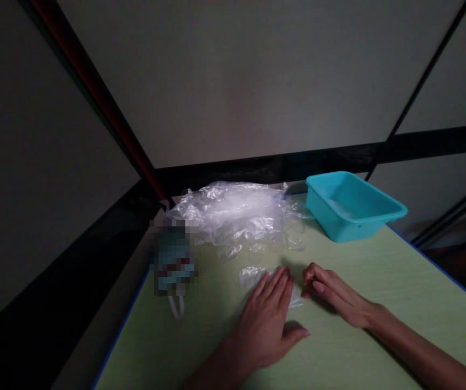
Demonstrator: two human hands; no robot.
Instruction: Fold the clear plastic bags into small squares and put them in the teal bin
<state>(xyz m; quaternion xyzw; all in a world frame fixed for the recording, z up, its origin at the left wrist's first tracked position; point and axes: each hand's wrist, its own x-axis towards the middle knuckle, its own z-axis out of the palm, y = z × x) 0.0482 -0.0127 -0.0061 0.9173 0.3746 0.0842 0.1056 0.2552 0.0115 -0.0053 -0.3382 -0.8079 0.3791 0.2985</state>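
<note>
One plastic piece (pixel 250 275) lies under the left hand (pixel 266 322).

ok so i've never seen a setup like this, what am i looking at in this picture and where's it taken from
There is no machine here, just a person's two bare hands. The single picture comes from a camera worn on their head, looking forward and down at a pale green table.

The left hand lies spread over a small piece of clear plastic. The right hand is beside it with its fingers curled; whether it holds anything can't be made out.

Beyond the hands is a heap of crumpled clear plastic, with a turquoise basin to its right. At the left, a pixelated item is too blurred to identify.
</note>
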